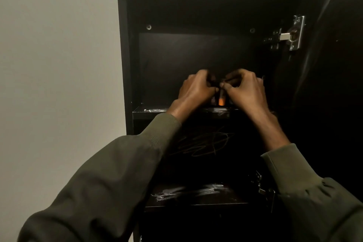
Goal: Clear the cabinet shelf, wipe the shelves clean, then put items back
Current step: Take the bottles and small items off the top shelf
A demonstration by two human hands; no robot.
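**Hands meet over small item on upper cabinet shelf**

Hands at centre of frame, reaching into open dark cabinet (pixel 125 65). Left hand (pixel 196 88) and right hand (pixel 245 88) close together, fingers of both curled inward, fingertips nearly touching above small item (pixel 221 100) with an orange patch, standing on upper shelf (pixel 149 111). Curled fingers of each hand apparently pinching something dark at top of item, though too dim and too hidden to tell exactly what is held or how firmly. Olive sleeves (pixel 110 173) filling lower frame. Whitish smears along front edge of upper shelf and across lower shelf (pixel 196 192) at bottom centre. Thin tangled wire (pixel 204 143) visible between the two shelves. Open door (pixel 334 65) at right edge, metal hinge (pixel 294 33) at upper right.

Judged an early clearing step, or possibly putting back; smears still on both shelves suggest wiping unfinished. Risks from here: item slipping from a shallow fingertip pinch and dropping toward lower shelf; item tipping if lifted unevenly by two hands; sleeve cuffs dragging through smears on shelf edge; wire snagging a wrist on withdrawal. Poor light inside cabinet likely to make any misjudged hold harder to notice.
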